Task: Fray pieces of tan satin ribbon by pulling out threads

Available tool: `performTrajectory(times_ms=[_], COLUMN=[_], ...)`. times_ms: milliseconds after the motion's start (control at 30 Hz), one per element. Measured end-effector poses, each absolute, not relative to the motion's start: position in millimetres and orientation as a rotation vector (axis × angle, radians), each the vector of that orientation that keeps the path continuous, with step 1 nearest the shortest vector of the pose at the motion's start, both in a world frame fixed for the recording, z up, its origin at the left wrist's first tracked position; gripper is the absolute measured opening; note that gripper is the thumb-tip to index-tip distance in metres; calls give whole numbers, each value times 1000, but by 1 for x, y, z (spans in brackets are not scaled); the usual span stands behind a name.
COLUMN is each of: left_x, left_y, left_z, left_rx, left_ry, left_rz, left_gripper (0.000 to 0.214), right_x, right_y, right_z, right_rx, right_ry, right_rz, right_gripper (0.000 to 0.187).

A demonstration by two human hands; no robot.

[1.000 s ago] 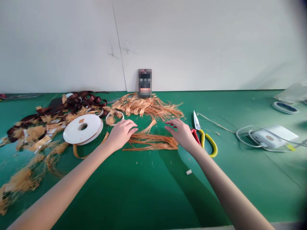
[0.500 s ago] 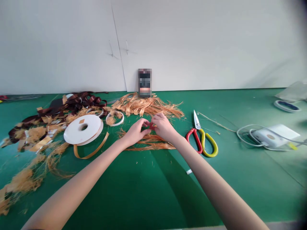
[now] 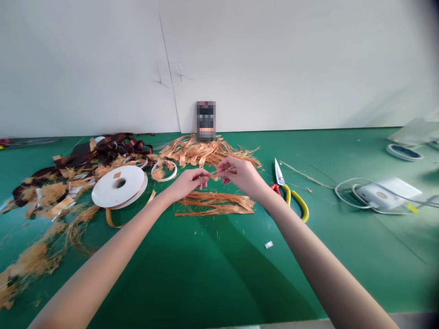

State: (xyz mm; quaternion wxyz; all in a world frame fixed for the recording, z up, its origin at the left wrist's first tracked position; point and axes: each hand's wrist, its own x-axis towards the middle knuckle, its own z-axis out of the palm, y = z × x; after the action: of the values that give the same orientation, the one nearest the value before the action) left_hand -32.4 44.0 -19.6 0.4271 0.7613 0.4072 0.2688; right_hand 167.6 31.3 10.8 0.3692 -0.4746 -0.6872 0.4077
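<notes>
My left hand and my right hand hang over the green table mat, fingertips pinching a thin orange fibre strand between them. Beneath them lie flat frayed orange strips. A larger heap of orange fibres sits just beyond. Left of my left hand stands a white ribbon spool trailing tan ribbon, with a small white ring behind. My right wrist partly hides the red and yellow handled scissors.
A tangle of dark brown ribbon and frayed tan scraps spreads across the left. At right lie a white corded device and a round dish. A blurred upright box leans against the white wall behind.
My hands have drawn slightly apart and lifted, now holding the thin strand between them. My right hand has moved over the scissors' red handle, hiding part of it.
</notes>
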Motion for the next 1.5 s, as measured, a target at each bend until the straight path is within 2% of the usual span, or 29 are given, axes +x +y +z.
performTrajectory(times_ms=[267, 333, 433, 500, 600, 667, 767, 833, 900, 933, 1033, 1133, 1267, 1500], left_x=[-76, -81, -80, -75, -60, -47, -31, -24, -22, -22, -25, -26, -22, -5], left_y=[45, 38, 27, 21, 9, 2, -6, -8, -9, -8, -7, -4, 4, 21], left_z=[16, 11, -5, -17, -32, -40, -49, -55, -58, -60, -61, -62, -64, -66], left_rx=[1995, 2054, 2218, 2363, 2534, 2619, 2677, 2653, 2608, 2591, 2553, 2507, 2495, 2571], left_ry=[1235, 1304, 1413, 1486, 1531, 1368, 1160, 1134, 1159, 1170, 1175, 1194, 1206, 1160], left_rz=[798, 737, 548, 467, 525, 515, 497, 532, 586, 612, 673, 713, 746, 770], left_gripper=[29, 28, 25, 26, 37, 47, 60, 56, 42, 35, 22, 18, 18, 18], right_x=[192, 199, 207, 210, 208, 205, 201, 201, 204, 206, 209, 208, 206, 218], right_y=[15, 11, 5, -1, -11, -17, -24, -26, -27, -27, -29, -29, -23, 7], right_z=[32, 22, -2, -17, -32, -36, -39, -39, -38, -37, -35, -34, -29, -14], right_rx=[-1242, -1283, -1447, -1641, -1766, -1684, -1523, -1478, -1509, -1539, -1596, -1531, -1469, -1732], right_ry=[-1410, -1390, -1480, -1674, -1975, -2114, -2345, -2430, -2427, -2411, -2389, -2380, -2436, -2467], right_rz=[1195, 1227, 1186, 959, 362, 128, 213, 385, 502, 523, 485, 338, 364, 373], right_gripper=[40, 43, 36, 26, 22, 34, 57, 50, 29, 24, 31, 28, 45, 28])
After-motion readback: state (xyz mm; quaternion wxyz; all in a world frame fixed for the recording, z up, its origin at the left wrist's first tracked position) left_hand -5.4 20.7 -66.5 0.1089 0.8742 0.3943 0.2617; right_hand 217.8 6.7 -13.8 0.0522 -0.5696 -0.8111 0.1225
